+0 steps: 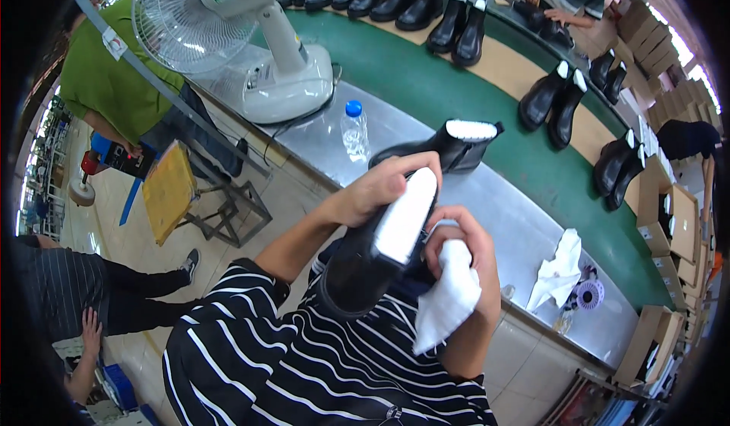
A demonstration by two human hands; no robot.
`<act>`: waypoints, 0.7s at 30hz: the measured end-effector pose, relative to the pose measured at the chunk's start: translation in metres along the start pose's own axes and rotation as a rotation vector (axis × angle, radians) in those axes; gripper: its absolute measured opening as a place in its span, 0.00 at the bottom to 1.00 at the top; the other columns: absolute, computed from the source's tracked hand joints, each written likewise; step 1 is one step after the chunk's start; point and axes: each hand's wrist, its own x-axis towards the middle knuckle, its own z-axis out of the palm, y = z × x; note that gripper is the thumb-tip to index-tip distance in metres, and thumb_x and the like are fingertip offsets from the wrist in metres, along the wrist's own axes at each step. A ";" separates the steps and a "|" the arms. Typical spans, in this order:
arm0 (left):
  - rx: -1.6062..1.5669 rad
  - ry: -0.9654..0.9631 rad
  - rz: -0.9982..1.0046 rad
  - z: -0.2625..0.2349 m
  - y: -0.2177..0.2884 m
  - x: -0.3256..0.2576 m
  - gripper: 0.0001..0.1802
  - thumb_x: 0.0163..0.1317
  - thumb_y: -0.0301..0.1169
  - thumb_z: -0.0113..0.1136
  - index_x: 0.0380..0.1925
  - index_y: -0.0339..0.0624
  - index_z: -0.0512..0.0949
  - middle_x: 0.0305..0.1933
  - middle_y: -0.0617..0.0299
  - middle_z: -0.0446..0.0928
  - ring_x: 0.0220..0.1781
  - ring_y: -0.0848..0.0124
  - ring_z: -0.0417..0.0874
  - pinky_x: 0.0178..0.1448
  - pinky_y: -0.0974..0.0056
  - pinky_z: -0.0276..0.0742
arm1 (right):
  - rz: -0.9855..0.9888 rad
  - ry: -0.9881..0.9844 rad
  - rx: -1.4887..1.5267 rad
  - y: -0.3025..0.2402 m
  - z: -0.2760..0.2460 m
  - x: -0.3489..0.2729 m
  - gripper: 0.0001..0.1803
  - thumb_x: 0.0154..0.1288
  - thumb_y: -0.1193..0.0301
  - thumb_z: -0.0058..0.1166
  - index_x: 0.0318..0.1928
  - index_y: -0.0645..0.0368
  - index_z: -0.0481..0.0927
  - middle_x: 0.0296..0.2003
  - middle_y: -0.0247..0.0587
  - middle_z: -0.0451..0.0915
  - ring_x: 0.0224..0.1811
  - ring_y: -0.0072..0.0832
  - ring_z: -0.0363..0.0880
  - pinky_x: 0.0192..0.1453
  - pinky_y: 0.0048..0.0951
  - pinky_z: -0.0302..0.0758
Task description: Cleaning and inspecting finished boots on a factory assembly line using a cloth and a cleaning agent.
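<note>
A black ankle boot [356,274] with white stuffing [407,213] filling its opening is held up before my striped shirt. My left hand [372,194] is closed round the upper part of its shaft, thumb beside the white stuffing. In my right hand [468,243] a white cloth [449,300] is bunched, its loose end hanging down; the fingers are curled close against the boot's side. Another black boot [464,148], also stuffed with white, lies on the metal table just beyond my hands.
A grey fan [285,76] and a clear bottle with a blue cap [354,133] stand on the metal table [517,236]. Pairs of boots [551,107] line the green belt [365,53]. Crumpled white paper [557,270] and a small purple fan [588,294] lie right. Co-workers are nearby.
</note>
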 end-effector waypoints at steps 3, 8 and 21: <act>0.215 -0.120 0.015 -0.009 0.002 0.007 0.36 0.66 0.66 0.45 0.39 0.37 0.69 0.29 0.58 0.72 0.32 0.67 0.75 0.38 0.67 0.68 | 0.044 -0.052 -0.003 0.014 -0.013 0.000 0.20 0.57 0.66 0.59 0.47 0.64 0.72 0.26 0.32 0.79 0.26 0.16 0.74 0.32 0.19 0.68; 0.192 -0.167 -0.014 -0.005 0.001 0.004 0.35 0.67 0.64 0.43 0.39 0.36 0.69 0.28 0.57 0.72 0.31 0.65 0.75 0.37 0.66 0.68 | 0.030 -0.169 0.100 0.024 -0.014 -0.001 0.16 0.55 0.65 0.63 0.37 0.63 0.76 0.24 0.33 0.80 0.26 0.18 0.77 0.31 0.21 0.70; -0.100 -0.169 -0.173 -0.004 -0.012 -0.001 0.49 0.54 0.79 0.40 0.38 0.36 0.71 0.30 0.62 0.75 0.34 0.75 0.77 0.39 0.70 0.72 | -0.119 -0.225 0.066 0.034 -0.005 0.002 0.16 0.51 0.73 0.66 0.41 0.64 0.80 0.35 0.38 0.86 0.35 0.24 0.84 0.42 0.22 0.75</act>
